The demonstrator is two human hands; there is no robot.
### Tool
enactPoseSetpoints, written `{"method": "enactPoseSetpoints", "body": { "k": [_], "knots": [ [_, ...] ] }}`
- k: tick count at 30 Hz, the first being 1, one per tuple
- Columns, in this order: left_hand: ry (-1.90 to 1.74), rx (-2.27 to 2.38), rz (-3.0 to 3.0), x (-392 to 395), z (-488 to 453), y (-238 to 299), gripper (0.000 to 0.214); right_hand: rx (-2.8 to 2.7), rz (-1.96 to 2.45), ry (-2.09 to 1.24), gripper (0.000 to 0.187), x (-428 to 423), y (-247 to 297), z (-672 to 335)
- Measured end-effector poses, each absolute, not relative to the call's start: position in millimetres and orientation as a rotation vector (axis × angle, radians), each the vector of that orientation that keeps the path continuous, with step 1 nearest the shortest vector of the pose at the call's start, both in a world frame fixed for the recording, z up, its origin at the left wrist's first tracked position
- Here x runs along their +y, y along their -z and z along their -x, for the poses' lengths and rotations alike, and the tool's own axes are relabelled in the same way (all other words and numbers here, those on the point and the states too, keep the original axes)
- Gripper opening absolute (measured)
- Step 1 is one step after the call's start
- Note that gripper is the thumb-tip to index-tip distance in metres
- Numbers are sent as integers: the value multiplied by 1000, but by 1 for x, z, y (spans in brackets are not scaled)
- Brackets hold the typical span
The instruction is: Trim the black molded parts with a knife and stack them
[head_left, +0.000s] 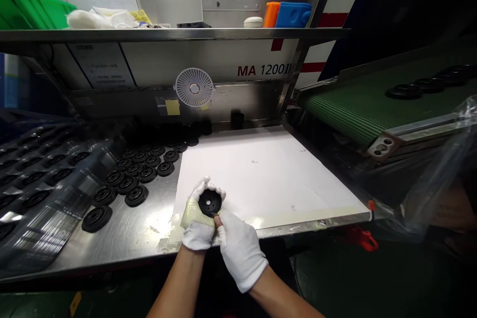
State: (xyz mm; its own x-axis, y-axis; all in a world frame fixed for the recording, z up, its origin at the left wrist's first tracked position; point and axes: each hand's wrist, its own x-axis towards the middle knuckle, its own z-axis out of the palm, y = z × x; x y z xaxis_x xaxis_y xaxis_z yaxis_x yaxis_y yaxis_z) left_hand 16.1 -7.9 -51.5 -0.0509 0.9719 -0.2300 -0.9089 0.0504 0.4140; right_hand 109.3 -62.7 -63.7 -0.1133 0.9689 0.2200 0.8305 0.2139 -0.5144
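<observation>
black disc (209, 203) lies cradled in left grip (195, 216)

Two hands (197, 216) (240, 250), one held disc (213, 200)

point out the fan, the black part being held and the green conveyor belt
Fan (194, 88): head view, on its centre hub
Black part (213, 201): head view, face beside its hole
Green conveyor belt (348, 111): head view, bare ribbed surface
</observation>
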Motion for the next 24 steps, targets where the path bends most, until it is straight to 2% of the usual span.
{"method": "enactPoseSetpoints", "body": {
  "k": [5,9,14,17,20,24],
  "knots": [
    [-1512,546,-196,-13,-15,47,28,-1973,1584,-395,25,-65,61,-108],
    [-1417,588,-190,-21,-8,42,36,-1903,1486,-580,29,-64,51,-117],
    [-1452,590,-154,-22,-6,31,32,-1814,1468,-767,31,-65,29,-144],
    [-1497,639,-124,-25,-10,23,29,-1782,1532,-779,26,-63,31,-173],
    [-1576,696,-175,-31,-20,15,26,-1602,1547,-774,38,-60,47,-202],
    [-1607,785,-205,-36,-39,3,27,-1370,1556,-1149,45,-70,68,-219]
  ]
}}
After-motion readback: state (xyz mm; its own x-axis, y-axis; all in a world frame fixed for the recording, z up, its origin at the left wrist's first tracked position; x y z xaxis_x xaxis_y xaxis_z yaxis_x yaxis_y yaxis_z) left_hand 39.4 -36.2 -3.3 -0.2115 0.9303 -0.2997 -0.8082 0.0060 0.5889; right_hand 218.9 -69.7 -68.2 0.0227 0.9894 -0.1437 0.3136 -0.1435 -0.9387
